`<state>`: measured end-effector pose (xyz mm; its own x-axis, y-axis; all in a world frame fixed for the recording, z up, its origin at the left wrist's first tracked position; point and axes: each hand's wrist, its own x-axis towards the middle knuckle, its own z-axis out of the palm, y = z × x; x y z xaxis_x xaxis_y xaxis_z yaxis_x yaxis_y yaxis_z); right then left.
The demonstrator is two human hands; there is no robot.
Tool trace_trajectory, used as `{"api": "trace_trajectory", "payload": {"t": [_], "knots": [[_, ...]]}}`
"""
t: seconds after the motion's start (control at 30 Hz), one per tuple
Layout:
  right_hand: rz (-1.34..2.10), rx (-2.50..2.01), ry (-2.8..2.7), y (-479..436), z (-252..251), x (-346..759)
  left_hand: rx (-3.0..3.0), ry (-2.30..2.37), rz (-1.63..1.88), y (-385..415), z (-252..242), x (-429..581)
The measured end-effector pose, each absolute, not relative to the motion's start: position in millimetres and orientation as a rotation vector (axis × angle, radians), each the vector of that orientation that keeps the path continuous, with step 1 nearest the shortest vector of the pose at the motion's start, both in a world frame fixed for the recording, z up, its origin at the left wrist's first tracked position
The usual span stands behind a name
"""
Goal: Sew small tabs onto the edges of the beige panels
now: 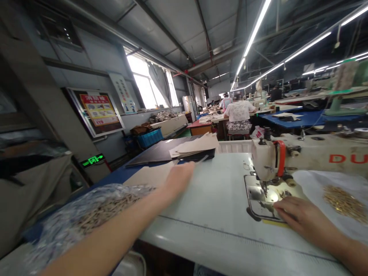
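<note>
My left hand (179,179) is stretched out over the left part of the sewing machine table (212,195), smeared by motion, so its fingers do not show clearly. A thin pale strip (202,158) lies just beyond it; whether the hand touches it I cannot tell. Beige sheets (152,173) lie beside and partly behind that hand. My right hand (297,215) rests at the lit needle plate (268,195) of the white sewing machine (266,159), fingers bent and together. Anything small under its fingertips is hidden.
A clear plastic bag of small brown pieces (106,211) lies under my left forearm. Small golden pieces (345,201) sit on a white sheet at right. Pale sheets (195,145) are stacked at the table's far edge. A person (238,111) sits ahead.
</note>
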<state>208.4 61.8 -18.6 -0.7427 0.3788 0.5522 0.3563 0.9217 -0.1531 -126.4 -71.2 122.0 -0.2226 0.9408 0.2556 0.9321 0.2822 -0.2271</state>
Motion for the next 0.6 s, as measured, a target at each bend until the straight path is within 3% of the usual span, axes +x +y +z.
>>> {"api": "trace_trajectory", "payload": {"t": [0.17, 0.27, 0.4, 0.6], "knots": [[0.003, -0.451, -2.478, 62.4, -21.9, 209.4, -2.189, -1.834, 0.032, -90.8, 39.5, -8.1], [0.033, -0.454, -2.524, 57.3, -20.4, 204.4, -2.223, -1.455, -0.167, -93.9, 6.8, 31.8], [0.197, -0.487, -2.627, 43.0, -23.3, 185.0, -2.115, -1.219, -0.344, -86.5, -6.4, 45.7], [0.262, -0.401, -2.743, 31.5, -37.8, 160.4, -2.214, -1.129, -0.333, -105.9, -1.5, 31.9]]}}
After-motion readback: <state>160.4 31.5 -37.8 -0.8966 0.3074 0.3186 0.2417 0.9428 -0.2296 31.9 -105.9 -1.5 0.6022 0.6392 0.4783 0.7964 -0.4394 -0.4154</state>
